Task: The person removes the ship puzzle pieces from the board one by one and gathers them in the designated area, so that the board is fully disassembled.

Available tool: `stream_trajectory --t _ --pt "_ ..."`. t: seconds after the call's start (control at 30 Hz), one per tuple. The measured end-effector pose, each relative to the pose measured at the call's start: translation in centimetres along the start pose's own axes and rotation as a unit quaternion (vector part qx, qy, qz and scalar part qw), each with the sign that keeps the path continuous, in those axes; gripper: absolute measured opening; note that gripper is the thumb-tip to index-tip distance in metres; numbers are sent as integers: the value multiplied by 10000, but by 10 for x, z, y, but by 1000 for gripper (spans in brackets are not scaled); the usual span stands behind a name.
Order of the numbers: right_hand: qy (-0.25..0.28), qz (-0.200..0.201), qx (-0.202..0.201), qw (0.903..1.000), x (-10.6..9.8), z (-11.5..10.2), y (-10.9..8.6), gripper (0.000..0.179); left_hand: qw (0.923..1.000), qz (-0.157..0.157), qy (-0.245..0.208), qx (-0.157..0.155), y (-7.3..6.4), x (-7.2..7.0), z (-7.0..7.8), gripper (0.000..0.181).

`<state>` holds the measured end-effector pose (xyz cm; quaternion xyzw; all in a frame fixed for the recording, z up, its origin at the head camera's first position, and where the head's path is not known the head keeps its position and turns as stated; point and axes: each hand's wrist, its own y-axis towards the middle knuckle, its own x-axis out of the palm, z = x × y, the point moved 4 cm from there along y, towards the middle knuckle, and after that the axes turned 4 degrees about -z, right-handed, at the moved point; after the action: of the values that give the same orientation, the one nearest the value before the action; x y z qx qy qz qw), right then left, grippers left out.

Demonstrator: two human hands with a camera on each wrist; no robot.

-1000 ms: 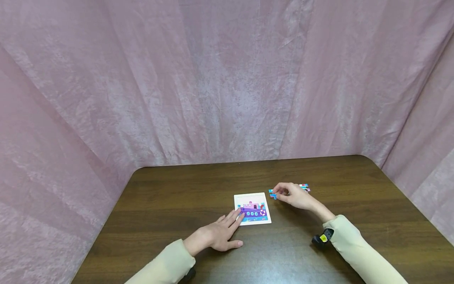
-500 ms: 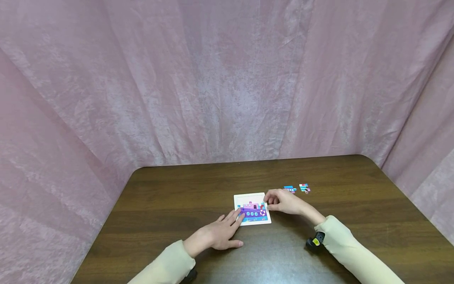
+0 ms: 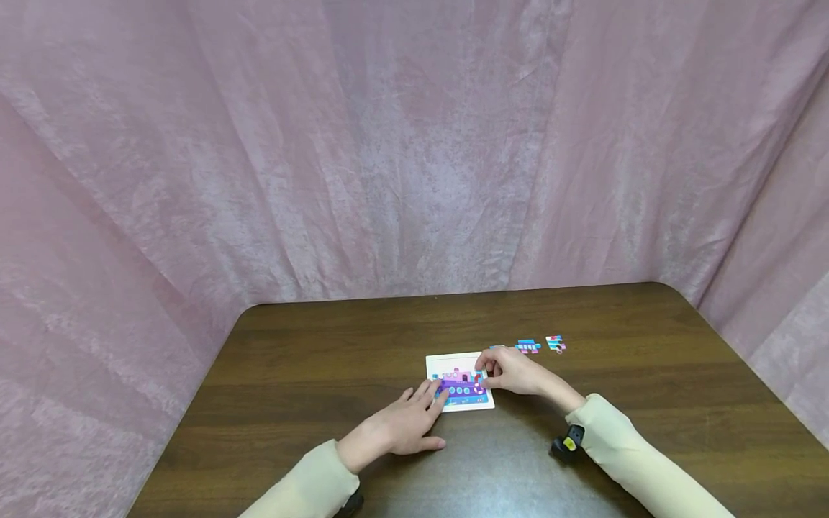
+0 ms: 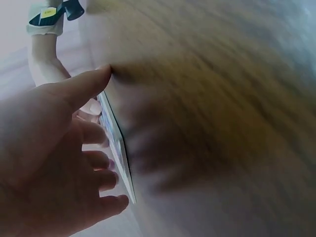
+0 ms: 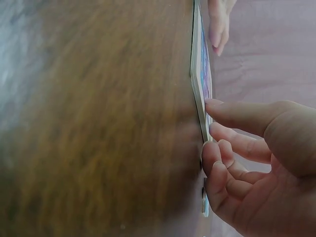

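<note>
A white-framed jigsaw puzzle (image 3: 461,363) showing a pink and purple ship lies flat on the wooden table, with a white strip along the top of its picture. My left hand (image 3: 409,421) rests on the lower left of the puzzle, fingers spread and thumb held apart. At the puzzle's right side, my right hand (image 3: 512,368) has its fingers bent. In the right wrist view, the right thumb (image 5: 232,112) and index finger (image 5: 242,142) touch the puzzle, a gap between their tips. Whether a piece is pinched there is not clear.
Loose puzzle pieces lie beyond the right hand: a blue and purple piece (image 3: 527,346) and a piece with red and white (image 3: 555,344). A sliver of another blue piece (image 3: 497,347) shows above the hand. A pink curtain (image 3: 414,180) hangs behind the table (image 3: 324,360).
My right hand has moved left from the loose pieces to the puzzle's right edge, then slightly farther over it. The left hand has stayed nearly still.
</note>
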<state>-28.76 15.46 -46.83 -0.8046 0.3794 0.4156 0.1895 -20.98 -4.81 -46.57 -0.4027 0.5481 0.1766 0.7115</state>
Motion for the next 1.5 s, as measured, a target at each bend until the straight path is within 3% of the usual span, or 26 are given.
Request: stream_trajectory --t 0.37,0.57,0.93,1.5 --pt "-159 69 4 9999 -1 -4 0 18 9987 174 86 468 14 0 13 73" --pt "-84 186 -50 9998 0 -5 0 22 9991 41 -89 401 17 3 13 73" --pt "224 225 -192 9993 1 -5 1 25 9995 31 132 294 14 2 16 69" --pt "1302 213 57 9912 -1 -7 0 8 9997 17 96 240 15 5 16 66"
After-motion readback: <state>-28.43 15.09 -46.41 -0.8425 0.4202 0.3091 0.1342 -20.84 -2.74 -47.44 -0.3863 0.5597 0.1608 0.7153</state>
